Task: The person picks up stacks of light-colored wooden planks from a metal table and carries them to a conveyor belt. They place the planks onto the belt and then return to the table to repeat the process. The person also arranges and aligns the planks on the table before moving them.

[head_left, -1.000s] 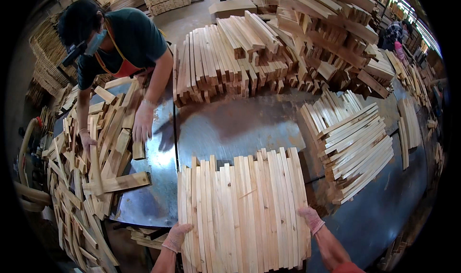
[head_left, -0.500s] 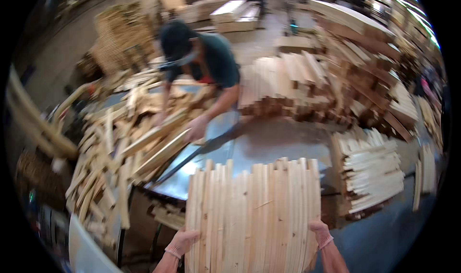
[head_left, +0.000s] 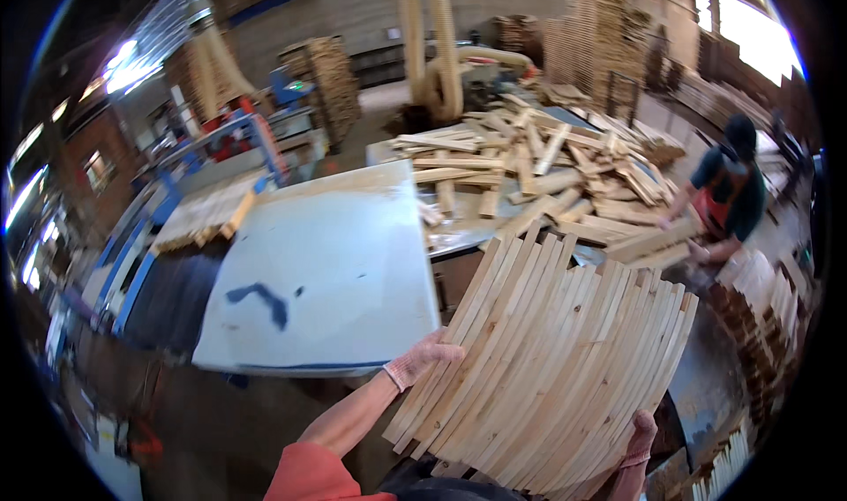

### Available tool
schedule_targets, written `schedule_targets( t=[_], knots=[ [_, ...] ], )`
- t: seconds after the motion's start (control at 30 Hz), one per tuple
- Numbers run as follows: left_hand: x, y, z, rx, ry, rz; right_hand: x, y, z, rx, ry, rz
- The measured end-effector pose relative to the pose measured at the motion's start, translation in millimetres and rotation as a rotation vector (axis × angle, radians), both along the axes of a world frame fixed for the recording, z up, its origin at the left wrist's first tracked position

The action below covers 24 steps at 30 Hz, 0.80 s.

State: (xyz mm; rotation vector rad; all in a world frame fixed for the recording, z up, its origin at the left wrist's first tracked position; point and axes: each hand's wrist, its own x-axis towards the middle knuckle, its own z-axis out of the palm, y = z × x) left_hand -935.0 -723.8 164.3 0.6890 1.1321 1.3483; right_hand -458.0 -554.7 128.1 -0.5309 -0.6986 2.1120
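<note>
Between my two gloved hands I hold a wide row of narrow wooden strips (head_left: 547, 360), pressed side by side and tilted in front of me. My left hand (head_left: 428, 358) grips the left edge of the row, thumb over the top face. At the right edge, my right hand (head_left: 641, 430) presses inward, its fingers partly hidden by the wood. The strips' far ends are uneven. To the left of the row, close to my left hand, lies a pale blue-white table (head_left: 326, 272) with a dark stain.
A heap of loose wood pieces (head_left: 547, 161) covers a table ahead. At the far right a co-worker (head_left: 732, 183) handles boards. On the left stands a blue-framed machine (head_left: 132, 272) bearing a panel of wood strips (head_left: 207, 210). Stacked strips (head_left: 763, 307) line the right.
My view has swung left, bringing the pale table and machine into sight. The row of strips, still in both hands, has come along and now slants. The co-worker appears farther right.
</note>
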Motion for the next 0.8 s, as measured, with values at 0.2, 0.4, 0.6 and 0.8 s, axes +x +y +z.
schedule_targets(
  t=[0.2,0.4,0.6,0.8],
  knots=[
    [-82.2,-175.0,18.8,-0.057,-0.052,0.334,-134.1,1.5,-20.8,-0.024,-0.026,0.327],
    [-135.4,-291.4,14.9,-0.137,-0.08,0.613,-274.8,-7.2,-54.6,-0.001,-0.279,0.474],
    [-226.2,-363.7,-15.9,-0.373,-0.041,0.673,-410.3,-43.2,-39.1,0.095,-0.475,0.709],
    [-311.8,-376.9,-48.5,-0.354,0.04,0.732,-495.8,-29.2,-88.3,0.117,-0.554,0.559]
  ],
)
